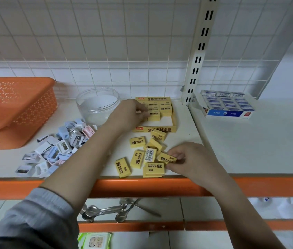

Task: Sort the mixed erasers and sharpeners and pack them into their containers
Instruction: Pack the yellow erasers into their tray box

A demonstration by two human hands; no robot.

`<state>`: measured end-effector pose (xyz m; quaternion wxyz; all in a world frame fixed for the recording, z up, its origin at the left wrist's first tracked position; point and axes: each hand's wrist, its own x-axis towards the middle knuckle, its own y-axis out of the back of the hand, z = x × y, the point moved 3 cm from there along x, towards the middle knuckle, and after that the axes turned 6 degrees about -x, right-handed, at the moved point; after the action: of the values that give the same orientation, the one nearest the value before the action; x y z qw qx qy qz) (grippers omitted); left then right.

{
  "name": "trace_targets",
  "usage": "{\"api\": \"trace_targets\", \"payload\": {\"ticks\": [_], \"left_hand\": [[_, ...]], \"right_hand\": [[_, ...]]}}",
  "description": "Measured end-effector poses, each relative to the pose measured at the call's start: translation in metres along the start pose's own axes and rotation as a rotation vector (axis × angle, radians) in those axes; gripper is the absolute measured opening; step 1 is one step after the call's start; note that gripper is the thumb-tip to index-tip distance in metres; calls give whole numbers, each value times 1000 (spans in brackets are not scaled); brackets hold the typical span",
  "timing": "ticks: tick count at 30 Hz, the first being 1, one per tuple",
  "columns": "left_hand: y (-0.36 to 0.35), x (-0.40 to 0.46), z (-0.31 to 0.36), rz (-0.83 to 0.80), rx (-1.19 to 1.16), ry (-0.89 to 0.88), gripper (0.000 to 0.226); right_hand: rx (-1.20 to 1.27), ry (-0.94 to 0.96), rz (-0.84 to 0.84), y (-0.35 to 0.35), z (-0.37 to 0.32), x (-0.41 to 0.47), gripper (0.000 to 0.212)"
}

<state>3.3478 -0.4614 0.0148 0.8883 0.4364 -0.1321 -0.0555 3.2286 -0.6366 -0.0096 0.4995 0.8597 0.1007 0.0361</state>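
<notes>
Packing yellow erasers, both hands busy
L hand point(133, 109) pinches eraser point(153, 115) into box point(174, 121) to fill row; R hand point(183, 158) pinches loose eraser point(166, 158), likely next

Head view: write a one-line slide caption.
Left hand places a yellow eraser into the yellow box while right hand pinches another eraser from the loose pile.

White shelf point(178, 123) carries orange basket point(14, 105), clear jar point(98, 105), sharpener pile point(56, 150), yellow eraser box point(173, 121), loose erasers point(138, 159).
</notes>
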Motion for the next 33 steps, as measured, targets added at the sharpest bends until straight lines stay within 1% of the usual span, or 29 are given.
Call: {"api": "trace_targets", "payload": {"ticks": [4, 9, 12, 15, 18, 22, 25, 27, 30, 33], "left_hand": [[8, -22, 1, -13, -23, -23, 26], [10, -55, -1, -24, -54, -4, 24], [8, -71, -3, -34, -66, 28, 26], [4, -84, -8, -64, -59, 84, 35], [1, -89, -12, -112, 8, 127, 44], [-2, -85, -9, -114, 93, 132, 46], [-4, -80, -8, -121, 154, 137, 46], [-6, -78, -8, -126, 163, 152, 47], [-9, -76, -8, -133, 151, 156, 45], [-7, -81, -7, -74, 111, 152, 38]], "right_hand": [[21, -30, 33, 7, 3, 0, 21], [-6, -12, 154, 25, 5, -1, 20], [-10, 3, 222, 32, 2, -1, 22], [-13, 5, 261, 35, 1, -1, 28], [-17, -1, 268, 35, 0, 0, 32], [-20, 24, 262, 36, -3, 6, 32], [-13, 58, 276, 42, -6, 14, 27], [-8, 85, 289, 48, -8, 23, 26], [-112, 125, 286, 55, -8, 46, 33], [-192, 142, 270, 62, -9, 70, 36]]}}
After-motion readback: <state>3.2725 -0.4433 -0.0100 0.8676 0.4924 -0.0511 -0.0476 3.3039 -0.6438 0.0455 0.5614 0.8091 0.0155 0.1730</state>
